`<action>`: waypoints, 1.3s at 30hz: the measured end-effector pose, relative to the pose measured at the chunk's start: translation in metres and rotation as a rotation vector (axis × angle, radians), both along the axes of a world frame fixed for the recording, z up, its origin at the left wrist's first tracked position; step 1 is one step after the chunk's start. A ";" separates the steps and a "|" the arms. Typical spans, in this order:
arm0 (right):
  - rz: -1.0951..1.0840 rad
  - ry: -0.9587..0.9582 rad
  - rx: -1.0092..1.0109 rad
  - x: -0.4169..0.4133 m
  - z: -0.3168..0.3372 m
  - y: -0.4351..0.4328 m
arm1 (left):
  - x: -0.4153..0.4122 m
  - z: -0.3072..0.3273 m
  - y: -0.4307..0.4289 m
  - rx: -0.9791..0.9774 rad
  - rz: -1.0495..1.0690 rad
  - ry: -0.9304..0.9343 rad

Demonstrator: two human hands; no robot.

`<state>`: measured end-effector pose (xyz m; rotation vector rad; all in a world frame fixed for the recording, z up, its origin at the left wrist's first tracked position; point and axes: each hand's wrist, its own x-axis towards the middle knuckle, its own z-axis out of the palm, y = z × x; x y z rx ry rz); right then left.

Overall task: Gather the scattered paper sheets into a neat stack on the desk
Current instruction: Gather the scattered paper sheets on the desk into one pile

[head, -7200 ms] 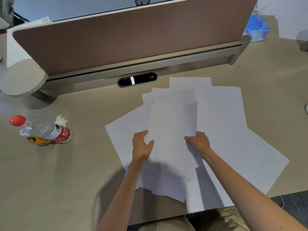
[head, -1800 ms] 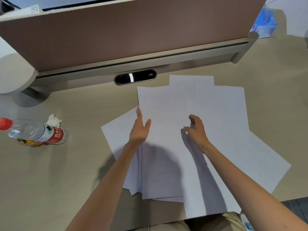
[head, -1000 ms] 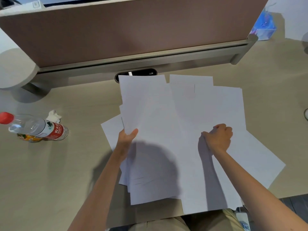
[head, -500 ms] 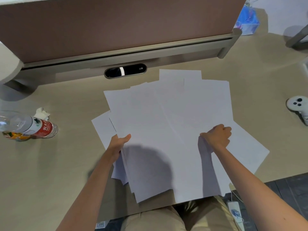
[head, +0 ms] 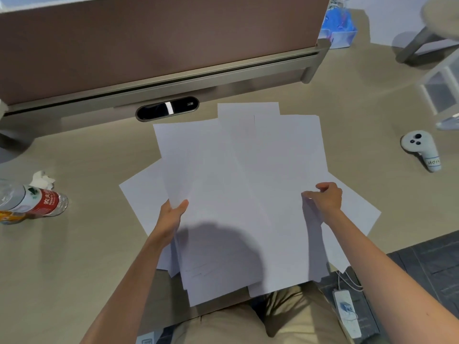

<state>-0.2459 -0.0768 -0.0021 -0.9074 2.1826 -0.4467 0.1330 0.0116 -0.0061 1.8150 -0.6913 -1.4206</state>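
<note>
Paper sheets lie fanned, white, overlapping, overhanging the desk edge.

The paper sheets hide the fingers of the left hand, and the edge crops the bottle.

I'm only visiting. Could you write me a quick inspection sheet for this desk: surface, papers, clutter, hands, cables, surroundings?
Surface: beige desk, with sheets spread over its middle.
Job's things: white paper sheets, fanned out and overlapping, not yet a neat stack; some overhang the near edge.
Clutter: bottle lying on its side at the left, crumpled tissue beside it; white controller at the right; blue box at the back.
Hands: left hand grips the left edge of a bundle of sheets; right hand pinches a sheet on the right side.
Cables: white power strip with its cable on the floor, near right.
Surroundings: brown partition behind the desk; stool at the far right.
</note>
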 end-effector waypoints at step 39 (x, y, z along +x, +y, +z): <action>0.406 -0.283 0.042 -0.021 -0.002 -0.016 | -0.059 0.027 0.003 -0.046 0.449 0.054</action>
